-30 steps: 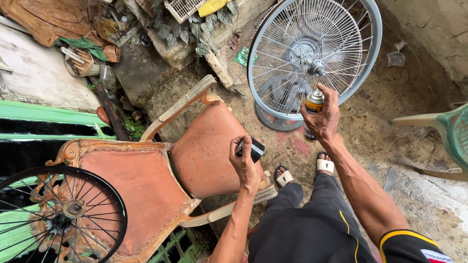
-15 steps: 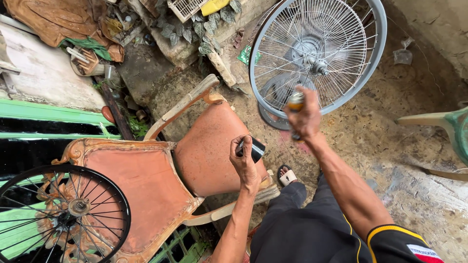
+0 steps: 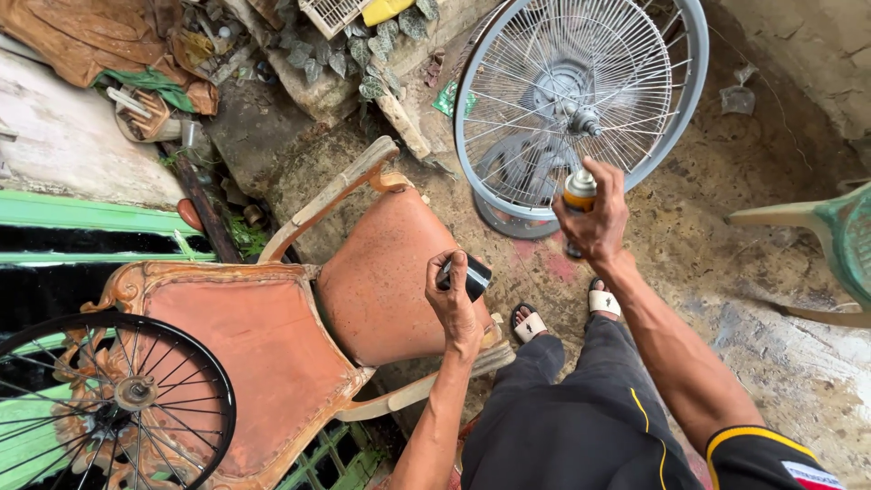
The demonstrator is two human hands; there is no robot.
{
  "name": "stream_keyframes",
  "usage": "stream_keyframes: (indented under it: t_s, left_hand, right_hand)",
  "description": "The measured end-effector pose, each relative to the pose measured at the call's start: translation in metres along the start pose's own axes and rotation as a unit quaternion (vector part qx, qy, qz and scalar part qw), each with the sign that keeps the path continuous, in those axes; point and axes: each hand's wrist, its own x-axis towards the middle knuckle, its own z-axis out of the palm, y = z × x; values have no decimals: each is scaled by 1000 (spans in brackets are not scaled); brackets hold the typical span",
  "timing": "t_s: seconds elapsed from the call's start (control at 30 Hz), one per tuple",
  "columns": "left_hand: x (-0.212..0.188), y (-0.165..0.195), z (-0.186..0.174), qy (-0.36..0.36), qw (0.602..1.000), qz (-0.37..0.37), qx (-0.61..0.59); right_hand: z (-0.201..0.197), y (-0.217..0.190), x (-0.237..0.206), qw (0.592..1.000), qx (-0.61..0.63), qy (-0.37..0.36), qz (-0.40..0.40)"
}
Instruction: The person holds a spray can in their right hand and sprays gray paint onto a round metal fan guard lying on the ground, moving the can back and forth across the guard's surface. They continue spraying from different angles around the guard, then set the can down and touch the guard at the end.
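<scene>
My right hand [image 3: 594, 218] grips an orange spray can [image 3: 578, 192], held upright with its nozzle toward a round wire fan guard [image 3: 581, 100] that stands on the dirt floor. My left hand [image 3: 454, 304] is closed around a black cap [image 3: 472, 277], held over the seat edge of an old orange armchair [image 3: 381, 272]. My legs in black trousers and sandalled feet [image 3: 531, 324] show below the hands.
A black spoked bicycle wheel [image 3: 109, 399] leans at the lower left against the chair back. A green plastic chair [image 3: 830, 249] is at the right edge. Rubble, leaves and scrap lie along the wall at the top left. A green rail [image 3: 91, 218] runs at left.
My right hand with the spray can moved up and then back down slightly in front of the fan guard. My left hand kept the cap in place.
</scene>
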Motion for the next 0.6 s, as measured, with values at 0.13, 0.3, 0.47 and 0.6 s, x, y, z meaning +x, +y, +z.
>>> stream_keyframes:
  t_s: [0.13, 0.3, 0.47, 0.6]
  left_hand:
    - [-1, -2, 8, -18, 1000, -12, -7]
    - [-2, 0, 14, -20, 1000, -7, -6]
    - [-4, 1, 13, -13, 1000, -15, 4]
    - [-5, -1, 16, -13, 1000, -21, 9]
  right_hand:
    - [-3, 9, 12, 999, -2, -26, 30]
    - [-1, -11, -16, 974, -49, -176, 132]
    - [-17, -35, -48, 978, 2, -182, 100]
    - [-28, -23, -26, 989, 21, -118, 91]
